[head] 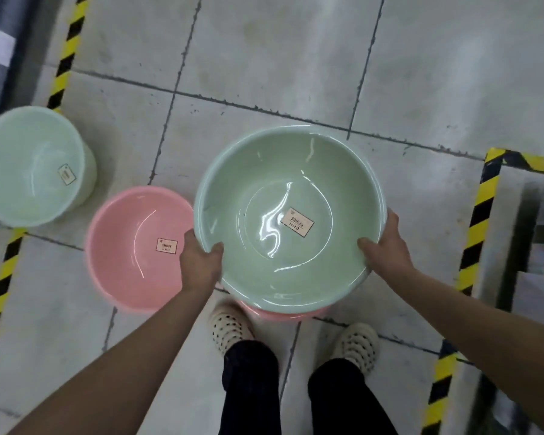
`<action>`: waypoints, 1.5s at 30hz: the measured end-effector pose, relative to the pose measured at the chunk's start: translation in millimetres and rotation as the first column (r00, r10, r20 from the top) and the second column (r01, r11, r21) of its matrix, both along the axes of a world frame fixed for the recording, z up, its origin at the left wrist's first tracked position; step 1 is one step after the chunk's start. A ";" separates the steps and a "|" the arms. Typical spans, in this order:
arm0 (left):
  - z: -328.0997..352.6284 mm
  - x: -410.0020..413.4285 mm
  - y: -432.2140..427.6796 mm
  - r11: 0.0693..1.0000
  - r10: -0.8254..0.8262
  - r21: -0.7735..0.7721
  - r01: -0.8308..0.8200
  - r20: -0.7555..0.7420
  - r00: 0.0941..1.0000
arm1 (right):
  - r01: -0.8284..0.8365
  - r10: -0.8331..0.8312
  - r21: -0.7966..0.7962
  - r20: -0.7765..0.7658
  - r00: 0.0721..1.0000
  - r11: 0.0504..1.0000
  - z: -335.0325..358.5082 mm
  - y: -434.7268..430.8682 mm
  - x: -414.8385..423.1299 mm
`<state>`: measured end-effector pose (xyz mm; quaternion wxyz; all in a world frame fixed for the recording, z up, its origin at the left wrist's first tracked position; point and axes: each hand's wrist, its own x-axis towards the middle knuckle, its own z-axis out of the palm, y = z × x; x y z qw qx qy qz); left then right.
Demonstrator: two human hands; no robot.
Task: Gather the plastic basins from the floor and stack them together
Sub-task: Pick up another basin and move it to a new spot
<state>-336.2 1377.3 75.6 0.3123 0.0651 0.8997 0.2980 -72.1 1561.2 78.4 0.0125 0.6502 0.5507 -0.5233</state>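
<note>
Head view: green basin [289,215] is gripped at the rim by left hand [201,265] and right hand [390,249], a pink basin [283,313] peeking out underneath. Best kept level and centred when lowered in, imo.

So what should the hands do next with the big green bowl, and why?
Probably lower the green basin into the pink basin peeking out underneath. The left hand and right hand grip its rim, and that pink rim sits right below it.

Bright overhead light; glare in green basin [274,227]; edges blurred.
</note>
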 end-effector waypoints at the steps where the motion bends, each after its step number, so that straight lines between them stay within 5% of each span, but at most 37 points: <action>1: -9.4 3.3 -10.7 1.000 0.001 -0.001 0.000 0.009 1.000 | -0.005 0.005 -0.014 0.007 1.000 1.000 -9.8 -11.4 4.3; 27: -163.0 23.6 -72.6 0.998 -0.053 -0.002 0.055 0.197 0.979 | 0.073 -0.062 -0.082 0.125 0.990 0.994 -170.3 -89.1 28.4; 35: -118.4 26.0 -83.5 0.997 0.051 0.053 -0.060 0.150 0.987 | 0.020 -0.021 0.013 0.114 0.993 1.000 -102.0 -62.8 16.3; 45: 27.3 -10.0 -128.2 0.939 0.326 0.085 -0.335 0.096 0.940 | -0.221 0.221 0.037 0.018 0.975 0.975 48.8 -43.5 -87.5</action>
